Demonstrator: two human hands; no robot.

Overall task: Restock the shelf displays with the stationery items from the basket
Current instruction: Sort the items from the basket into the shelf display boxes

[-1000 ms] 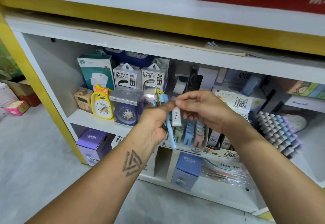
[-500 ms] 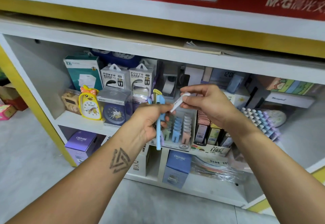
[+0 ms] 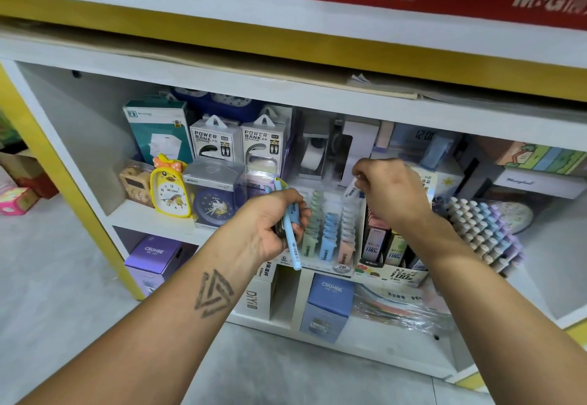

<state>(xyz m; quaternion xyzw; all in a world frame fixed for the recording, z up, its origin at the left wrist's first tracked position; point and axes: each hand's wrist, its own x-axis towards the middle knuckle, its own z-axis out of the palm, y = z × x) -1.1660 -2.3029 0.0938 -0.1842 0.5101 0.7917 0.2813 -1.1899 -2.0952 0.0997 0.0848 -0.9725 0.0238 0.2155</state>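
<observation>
My left hand [image 3: 273, 223] grips a small bundle of pens, the light blue pen [image 3: 290, 239] the plainest, its tip hanging down past my palm. My right hand [image 3: 390, 195] pinches a small white lead case [image 3: 350, 190] and holds it tilted over the back of the right-hand row in the clear display tray [image 3: 330, 233]. That tray holds rows of green, blue and pink lead cases. It stands on the white middle shelf [image 3: 152, 218]. The basket is out of view.
Left on the shelf stand a yellow chick clock [image 3: 170, 187], a boxed blue clock [image 3: 212, 196] and power bank boxes [image 3: 239, 140]. Right of the tray are refill boxes [image 3: 386, 247] and a stack of pastel pens [image 3: 482, 229]. Cruhre boxes [image 3: 328, 306] sit below.
My right hand has drawn the white lead case away from my left hand and carried it right and back over the display tray. My left hand has lowered a little with the pens.
</observation>
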